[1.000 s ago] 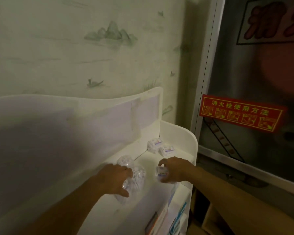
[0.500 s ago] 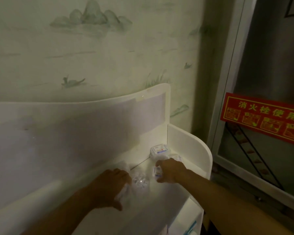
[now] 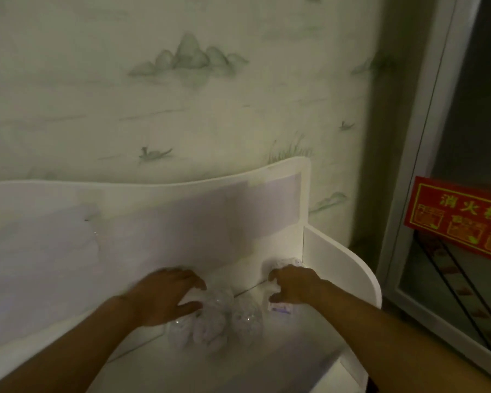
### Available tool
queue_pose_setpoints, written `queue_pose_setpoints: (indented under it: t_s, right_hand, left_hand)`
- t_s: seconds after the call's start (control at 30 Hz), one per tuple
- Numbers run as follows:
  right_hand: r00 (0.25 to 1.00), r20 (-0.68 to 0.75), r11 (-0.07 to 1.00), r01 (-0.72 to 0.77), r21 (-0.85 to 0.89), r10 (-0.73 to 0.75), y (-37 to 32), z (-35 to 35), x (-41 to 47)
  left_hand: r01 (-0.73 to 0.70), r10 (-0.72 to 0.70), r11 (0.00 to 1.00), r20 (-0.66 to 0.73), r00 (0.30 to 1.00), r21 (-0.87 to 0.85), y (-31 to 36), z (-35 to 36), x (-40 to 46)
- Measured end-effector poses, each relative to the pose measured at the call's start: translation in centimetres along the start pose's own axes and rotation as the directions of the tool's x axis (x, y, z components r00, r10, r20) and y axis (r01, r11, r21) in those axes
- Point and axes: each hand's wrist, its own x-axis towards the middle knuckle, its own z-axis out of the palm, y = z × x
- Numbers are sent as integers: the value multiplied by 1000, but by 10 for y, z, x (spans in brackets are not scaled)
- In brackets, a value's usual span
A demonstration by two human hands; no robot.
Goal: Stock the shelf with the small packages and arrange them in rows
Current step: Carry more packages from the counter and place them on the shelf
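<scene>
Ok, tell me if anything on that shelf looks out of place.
Nothing looks spilled or damaged. The clear bag of packages lies crumpled mid-shelf, and the placed packages are too hidden and blurred to judge.
</scene>
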Motion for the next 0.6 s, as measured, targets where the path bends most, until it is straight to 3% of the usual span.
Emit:
queue_pose_setpoints:
  t_s: [0.17,0.33,0.43,0.6]
  right_hand:
    - [986,-80,988,148,31,-145,-37,-57,-9]
    - [922,-158,934,356,-6,-353,-106,-90,-11]
    - [890,-135,900,432,-55,-436,-157,-101,-12]
    - [822,-132,832,544,-106,-554,-237,-115,-26]
  left_hand:
    - [93,-95,993,22,995,77,-17,-41,-30]
    - [248,-251,964,28,968,96,-36,-72,-91]
    - [299,-308,945,52,950,134,-57,-85,-135]
    - [512,-523,848,53,851,138,-82,-99,-220]
